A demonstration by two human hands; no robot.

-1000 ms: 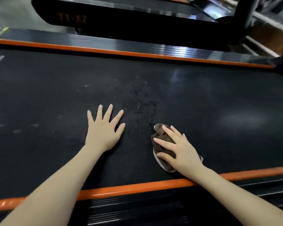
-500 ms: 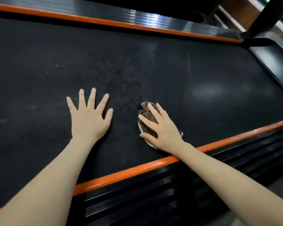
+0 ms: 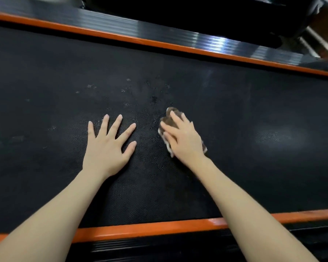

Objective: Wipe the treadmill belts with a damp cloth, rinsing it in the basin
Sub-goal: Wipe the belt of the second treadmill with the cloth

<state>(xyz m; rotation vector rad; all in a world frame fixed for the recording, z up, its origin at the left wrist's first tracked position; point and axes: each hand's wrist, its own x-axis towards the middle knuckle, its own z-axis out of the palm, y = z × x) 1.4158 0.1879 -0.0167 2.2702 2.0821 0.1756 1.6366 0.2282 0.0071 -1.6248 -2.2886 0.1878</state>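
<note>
Belt: black, dotted, pale specks, between orange strips.
Left grip: I lay it flat and spread.
Right grip: flat-handed, I press the brown cloth.

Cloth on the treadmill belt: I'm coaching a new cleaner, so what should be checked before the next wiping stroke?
1. The cloth is under the right hand, pressed to the treadmill belt: ok.
2. The left hand is flat on the belt, fingers spread, apart from the cloth: ok.
3. The belt just beyond the cloth is clean: not ok, dark spots show there.
4. The cloth is damp enough: cannot tell.
5. The basin is close by for rinsing: cannot tell, it is not in view.
</note>
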